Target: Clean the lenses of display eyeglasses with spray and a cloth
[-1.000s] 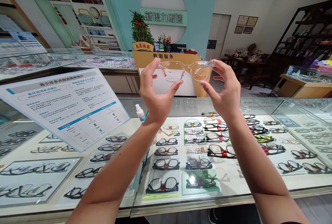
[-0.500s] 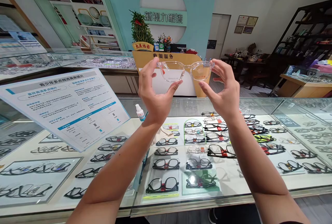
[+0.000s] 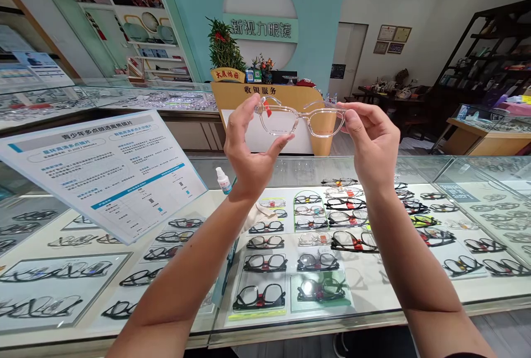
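A pair of clear-framed eyeglasses point(image 3: 303, 116) is held up in the air at head height, above the glass display counter. My left hand point(image 3: 251, 148) grips its left end, fingertips at the hinge and thumb stretched under the left lens. At the other end, my right hand point(image 3: 371, 139) pinches the frame's right corner between thumb and fingers. A red tag hangs by the left lens. Parts of the temples show behind the frame; the rest is hard to make out.
Below lies the glass display counter point(image 3: 286, 322) with many eyeglasses in rows. A printed sheet point(image 3: 103, 175) stands tilted at the left, beside a small white spray bottle point(image 3: 223, 180). Farther back are a yellow cashier desk point(image 3: 319, 98), a potted plant point(image 3: 224, 48) and dark shelves point(image 3: 477, 53).
My right hand has shifted right and its thumb has moved up onto the frame's corner. The eyeglasses have turned and dropped slightly; the red tag now shows more. My left hand keeps its hold.
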### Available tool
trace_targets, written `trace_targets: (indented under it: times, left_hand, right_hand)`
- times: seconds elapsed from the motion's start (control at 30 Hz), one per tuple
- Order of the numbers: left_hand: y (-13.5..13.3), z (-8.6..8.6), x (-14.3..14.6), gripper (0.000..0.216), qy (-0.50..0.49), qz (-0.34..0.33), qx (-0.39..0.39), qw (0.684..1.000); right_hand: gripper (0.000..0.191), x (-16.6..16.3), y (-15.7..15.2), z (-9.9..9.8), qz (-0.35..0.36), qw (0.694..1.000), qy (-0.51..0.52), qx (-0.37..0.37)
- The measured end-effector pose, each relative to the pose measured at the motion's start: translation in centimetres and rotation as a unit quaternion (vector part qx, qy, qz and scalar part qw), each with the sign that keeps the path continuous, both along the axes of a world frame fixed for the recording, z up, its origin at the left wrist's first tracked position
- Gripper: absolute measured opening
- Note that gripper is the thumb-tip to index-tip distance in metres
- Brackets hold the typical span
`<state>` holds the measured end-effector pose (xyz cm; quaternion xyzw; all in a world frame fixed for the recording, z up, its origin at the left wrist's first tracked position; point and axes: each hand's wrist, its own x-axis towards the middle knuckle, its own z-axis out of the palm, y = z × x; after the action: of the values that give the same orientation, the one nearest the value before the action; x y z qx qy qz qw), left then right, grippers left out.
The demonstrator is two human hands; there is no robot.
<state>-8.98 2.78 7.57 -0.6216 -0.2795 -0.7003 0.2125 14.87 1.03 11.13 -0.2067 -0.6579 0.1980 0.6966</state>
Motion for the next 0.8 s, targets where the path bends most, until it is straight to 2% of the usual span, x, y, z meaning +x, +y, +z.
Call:
trace_targets:
  times: [0.27,0.53,0.67,0.8]
  left_hand:
    - [0.3,0.1,-0.1,0.089,0.015,-0.05,-0.012,0.999]
    - [0.7,0.1,0.0,0.087,0.023,-0.087,-0.024,0.996]
    - [-0.1,0.2,0.8,0.084,0.017,-0.101,-0.043,0.994]
    - [-0.7,0.1,1.3,0.089,-0.008,-0.103,-0.075,0.992]
  right_hand:
    - [0.038,0.2,-0.4,0.5,0.045,0.998,-0.01,-0.044]
    - [0.03,0.0,-0.9,0.7,0.089,0.994,0.023,-0.055]
    - [0.034,0.0,-0.4,0.5,0.082,0.996,0.006,-0.038]
    - [0.039,0.1,-0.1,0.4,0.063,0.996,-0.02,-0.058]
